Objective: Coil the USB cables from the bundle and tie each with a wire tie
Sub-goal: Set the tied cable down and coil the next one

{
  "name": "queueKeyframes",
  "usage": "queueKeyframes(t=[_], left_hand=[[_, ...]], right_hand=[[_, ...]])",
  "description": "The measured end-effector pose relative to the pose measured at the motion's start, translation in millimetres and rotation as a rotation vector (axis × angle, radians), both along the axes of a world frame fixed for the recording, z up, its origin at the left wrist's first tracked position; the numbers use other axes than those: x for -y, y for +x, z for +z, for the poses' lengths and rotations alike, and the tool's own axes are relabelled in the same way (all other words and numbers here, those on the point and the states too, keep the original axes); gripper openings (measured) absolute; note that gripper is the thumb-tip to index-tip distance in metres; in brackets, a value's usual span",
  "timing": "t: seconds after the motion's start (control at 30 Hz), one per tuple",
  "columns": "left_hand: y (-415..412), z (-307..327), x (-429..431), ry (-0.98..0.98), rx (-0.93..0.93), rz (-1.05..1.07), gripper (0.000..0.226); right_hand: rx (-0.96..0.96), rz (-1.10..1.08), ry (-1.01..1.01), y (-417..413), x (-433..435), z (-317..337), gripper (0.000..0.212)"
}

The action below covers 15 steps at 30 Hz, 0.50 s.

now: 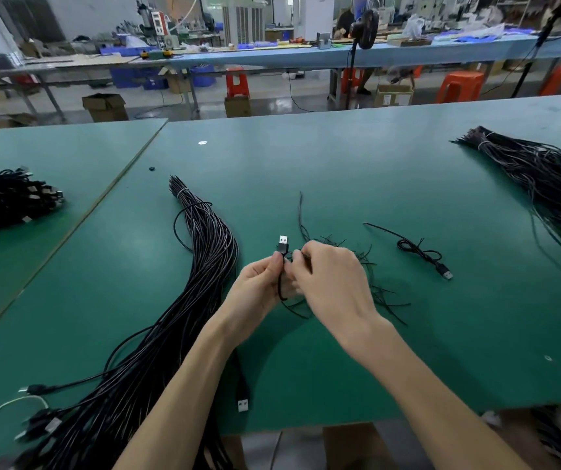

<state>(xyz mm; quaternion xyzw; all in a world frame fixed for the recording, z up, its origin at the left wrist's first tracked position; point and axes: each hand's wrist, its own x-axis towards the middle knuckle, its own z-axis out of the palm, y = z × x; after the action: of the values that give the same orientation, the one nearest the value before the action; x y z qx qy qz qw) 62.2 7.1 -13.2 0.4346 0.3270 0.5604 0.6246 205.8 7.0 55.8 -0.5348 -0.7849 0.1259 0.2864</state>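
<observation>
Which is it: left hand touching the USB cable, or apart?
Touching. The head view shows the left hand pinching the USB cable just below its plug.

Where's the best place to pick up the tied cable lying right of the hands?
Pinch the tied cable at its cinched middle, where the wire tie gathers the loops. Come from above, across the strands: it lies flat on the table, with plug and tail trailing off either end.
</observation>
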Motion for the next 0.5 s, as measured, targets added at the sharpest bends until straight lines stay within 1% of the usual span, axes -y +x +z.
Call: queueKeyframes(t=[0.03, 0.17, 0.23, 0.3, 0.4, 0.5], left_hand=[[-1, 0, 0, 0.013, -0.021, 0.062, 0.042], [-4, 2, 0, -0.026, -0.139, 0.364, 0.042], [-3, 4, 1, -0.048, -0.146, 0.449, 0.051], [-2, 5, 1, -0.072, -0.116, 0.455, 0.060], [-5, 7, 3, -0.109, -0.049, 0.379, 0.050], [-6, 7, 3, -0.096, -0.009, 0.260, 0.037]], right_hand=[[0.056, -0.006, 0.042, -4, 3, -1, 0.032], [0.097, 0.096, 0.160, -17, 14, -3, 0.019], [0.128, 0.103, 0.184, -23, 18, -5, 0.015], [0.112, 0.101, 0.201, -28, 18, -8, 0.015], [0.097, 0.110, 0.194, -34, 15, -13, 0.019], [0.059, 0.064, 0.162, -29, 8, -18, 0.023]])
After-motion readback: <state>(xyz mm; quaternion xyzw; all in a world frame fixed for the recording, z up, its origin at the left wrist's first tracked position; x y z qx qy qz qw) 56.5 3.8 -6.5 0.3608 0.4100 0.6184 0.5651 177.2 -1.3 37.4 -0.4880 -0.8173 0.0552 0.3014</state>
